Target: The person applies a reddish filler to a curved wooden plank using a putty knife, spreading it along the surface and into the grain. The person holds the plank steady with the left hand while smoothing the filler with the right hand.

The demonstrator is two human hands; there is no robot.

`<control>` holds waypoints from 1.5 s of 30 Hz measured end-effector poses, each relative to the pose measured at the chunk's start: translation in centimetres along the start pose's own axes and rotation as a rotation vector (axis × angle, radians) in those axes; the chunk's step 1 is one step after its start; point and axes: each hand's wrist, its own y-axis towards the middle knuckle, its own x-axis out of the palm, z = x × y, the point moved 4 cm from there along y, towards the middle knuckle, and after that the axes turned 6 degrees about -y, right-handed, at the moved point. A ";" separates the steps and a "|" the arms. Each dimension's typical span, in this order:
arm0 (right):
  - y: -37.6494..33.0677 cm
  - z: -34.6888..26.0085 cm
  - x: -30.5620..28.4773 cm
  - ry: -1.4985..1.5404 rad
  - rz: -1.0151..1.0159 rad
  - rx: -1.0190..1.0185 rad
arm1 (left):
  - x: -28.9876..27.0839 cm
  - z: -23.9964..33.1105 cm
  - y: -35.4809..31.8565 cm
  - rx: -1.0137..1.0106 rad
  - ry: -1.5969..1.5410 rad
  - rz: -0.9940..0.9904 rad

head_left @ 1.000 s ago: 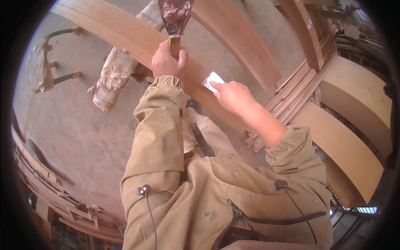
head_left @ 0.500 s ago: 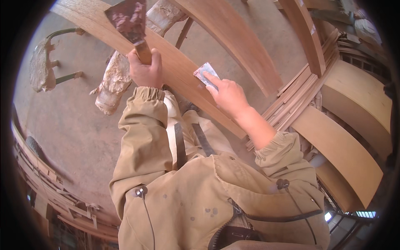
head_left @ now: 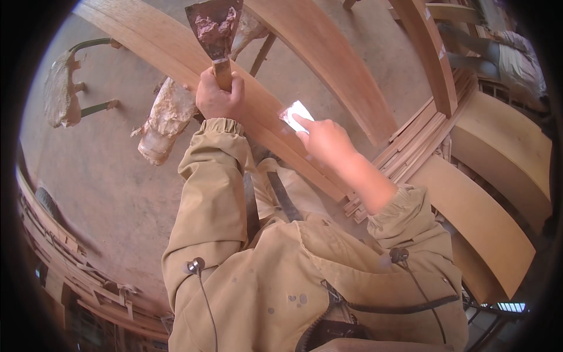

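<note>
My left hand (head_left: 219, 98) is wrapped round the wooden handle of a broad putty knife (head_left: 222, 54), blade pointing away from me. A lump of pinkish putty (head_left: 214, 29) sits on that blade. In my right hand (head_left: 329, 141) is a small flat scraper (head_left: 298, 116), pale and shiny, pinched between thumb and fingers, with pink putty along its far edge. It is over or against a long wooden board (head_left: 267, 114) that runs slantwise from the far left toward me; I cannot tell whether it touches. The left hand is above the same board.
A padded trestle (head_left: 167, 120) stands under the board, with another padded stand (head_left: 63, 97) farther left. Beyond lies a second wide board (head_left: 328, 53). Stacked strips (head_left: 419, 138) and curved panels (head_left: 475, 220) fill the right. A person's legs (head_left: 478, 58) show at the far right.
My left hand with the putty knife has shifted right and slightly nearer. My right hand has moved slightly right and nearer, its scraper tilted and catching light. The person's legs have come into view at far right.
</note>
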 end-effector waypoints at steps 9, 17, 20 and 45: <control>0.4 -0.8 -0.7 0.070 0.200 -0.189 | -0.2 0.1 0.0 0.087 0.032 0.021; 0.5 -0.7 2.4 -0.028 0.186 -0.166 | -0.1 0.2 0.1 0.079 0.036 0.023; 0.4 -1.5 0.5 0.080 0.211 -0.224 | -0.3 0.2 0.1 0.080 0.054 0.045; 2.1 -1.8 -1.1 -0.166 0.150 -0.317 | -0.1 0.5 0.2 0.127 0.075 0.064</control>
